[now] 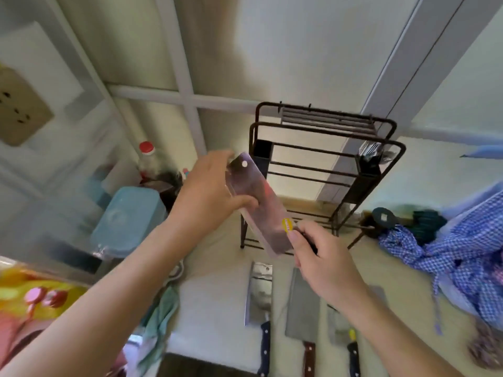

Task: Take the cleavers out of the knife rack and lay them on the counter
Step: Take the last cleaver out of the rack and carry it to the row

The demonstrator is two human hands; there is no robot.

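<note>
A dark wire knife rack (324, 170) stands on the pale counter (217, 295) against the wall. In front of it I hold a broad steel cleaver (261, 210) with a yellow sticker, tilted in the air. My left hand (209, 194) grips the blade's far end near its hole. My right hand (324, 259) grips the handle end, which is hidden in the fingers. Three cleavers lie side by side on the counter below: a shiny one (258, 295), a grey one (302, 306) with a red-brown handle, and one (340, 330) partly under my right forearm.
A blue lidded box (128, 219) and a red-capped bottle (147, 156) sit left of the rack. A blue checked cloth (451, 248) and dark utensils (383, 219) lie at the right. A teal rag (160, 314) hangs at the counter's left edge.
</note>
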